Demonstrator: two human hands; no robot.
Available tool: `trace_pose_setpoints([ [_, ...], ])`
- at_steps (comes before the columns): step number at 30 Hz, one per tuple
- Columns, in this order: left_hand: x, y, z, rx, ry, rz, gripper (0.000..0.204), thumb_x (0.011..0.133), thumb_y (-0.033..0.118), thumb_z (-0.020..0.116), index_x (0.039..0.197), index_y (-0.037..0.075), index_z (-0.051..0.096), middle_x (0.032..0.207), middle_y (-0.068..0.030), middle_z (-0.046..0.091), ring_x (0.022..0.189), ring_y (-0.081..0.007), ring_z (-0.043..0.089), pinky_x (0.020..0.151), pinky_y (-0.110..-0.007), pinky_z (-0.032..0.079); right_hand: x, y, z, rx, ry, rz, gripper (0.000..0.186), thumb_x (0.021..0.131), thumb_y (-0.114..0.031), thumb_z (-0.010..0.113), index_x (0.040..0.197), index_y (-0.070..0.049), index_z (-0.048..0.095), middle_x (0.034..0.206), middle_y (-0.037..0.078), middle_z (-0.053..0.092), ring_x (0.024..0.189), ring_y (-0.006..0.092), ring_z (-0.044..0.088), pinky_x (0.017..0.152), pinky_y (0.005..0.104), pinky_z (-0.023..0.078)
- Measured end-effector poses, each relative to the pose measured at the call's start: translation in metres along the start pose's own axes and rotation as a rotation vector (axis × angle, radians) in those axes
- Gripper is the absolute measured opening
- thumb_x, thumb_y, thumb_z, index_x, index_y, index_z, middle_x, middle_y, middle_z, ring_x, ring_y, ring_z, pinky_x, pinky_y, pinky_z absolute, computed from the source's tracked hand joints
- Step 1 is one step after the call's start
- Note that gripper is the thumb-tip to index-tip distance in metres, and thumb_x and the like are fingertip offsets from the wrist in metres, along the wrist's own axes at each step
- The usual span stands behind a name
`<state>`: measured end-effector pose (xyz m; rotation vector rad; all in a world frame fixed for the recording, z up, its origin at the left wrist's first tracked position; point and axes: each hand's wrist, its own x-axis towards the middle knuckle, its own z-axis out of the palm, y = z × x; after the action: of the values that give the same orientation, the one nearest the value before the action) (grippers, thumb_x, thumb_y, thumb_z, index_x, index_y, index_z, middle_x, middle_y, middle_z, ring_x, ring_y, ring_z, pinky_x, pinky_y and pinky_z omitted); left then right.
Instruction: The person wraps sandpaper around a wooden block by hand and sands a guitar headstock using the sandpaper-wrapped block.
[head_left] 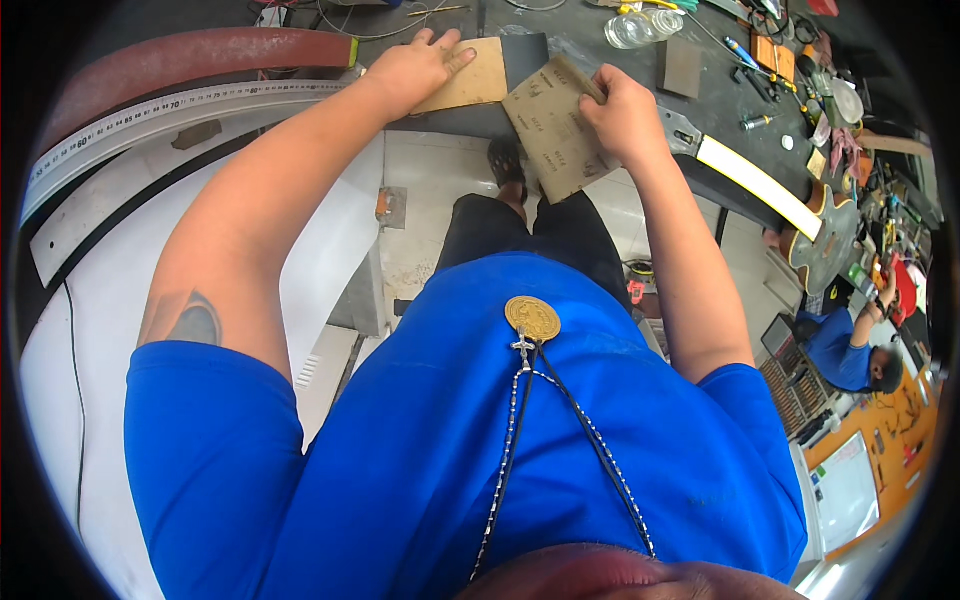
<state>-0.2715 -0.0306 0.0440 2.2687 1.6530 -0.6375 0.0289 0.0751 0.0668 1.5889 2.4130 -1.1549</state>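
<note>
My right hand point(622, 118) pinches the upper right edge of a grey-brown sheet of sandpaper point(555, 130), its printed back turned up. The sheet hangs tilted over the front edge of the dark workbench point(575, 45). On that bench my left hand point(418, 72) lies with fingers spread over the left part of a flat tan rectangular piece point(478, 80). Whether this piece is paper or thin board I cannot tell. A dark grey rectangle point(525, 58) sits against its right side, close to the sandpaper's upper corner.
Left of my hands lie a long ruler point(200, 125) and a curved reddish board point(210, 75). A glass jar point(640, 29) and a brown-grey block point(680, 68) are at the back right. Farther right are a guitar point(822, 245), many hand tools, and another person point(840, 350).
</note>
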Motion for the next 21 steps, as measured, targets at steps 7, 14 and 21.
trace_pose_setpoints([
  [7, 0.000, -0.002, 0.001, -0.023, 0.010, 0.006, 0.091, 0.084, -0.003, 0.076, 0.166, 0.018, 0.042, 0.162, -0.0131, 0.040, 0.138, -0.0396, 0.054, 0.101, -0.041, 0.064, -0.001, -0.011, -0.008, -0.036, -0.019, -0.021, 0.032, 0.088, -0.019, 0.073, 0.113, 0.001, 0.068, 0.103, 0.027, 0.074, 0.102, 0.0467, 0.071, 0.091, 0.0514, 0.056],
  [14, 0.001, -0.002, 0.011, -0.032, 0.037, -0.007, 0.091, 0.083, -0.004, 0.076, 0.165, 0.018, 0.043, 0.161, -0.0132, 0.041, 0.136, -0.0394, 0.056, 0.100, -0.041, 0.064, -0.003, -0.011, -0.013, -0.066, 0.005, -0.046, 0.033, 0.087, -0.019, 0.073, 0.112, 0.001, 0.067, 0.104, 0.028, 0.074, 0.103, 0.0475, 0.070, 0.091, 0.0521, 0.055],
  [21, 0.001, -0.001, 0.008, -0.037, 0.006, -0.004, 0.090, 0.084, -0.004, 0.075, 0.165, 0.018, 0.043, 0.164, -0.0142, 0.039, 0.142, -0.0424, 0.053, 0.101, -0.042, 0.064, -0.006, -0.003, -0.017, -0.065, 0.010, -0.015, 0.031, 0.086, -0.020, 0.073, 0.108, 0.001, 0.066, 0.101, 0.027, 0.074, 0.100, 0.0473, 0.070, 0.089, 0.0517, 0.055],
])
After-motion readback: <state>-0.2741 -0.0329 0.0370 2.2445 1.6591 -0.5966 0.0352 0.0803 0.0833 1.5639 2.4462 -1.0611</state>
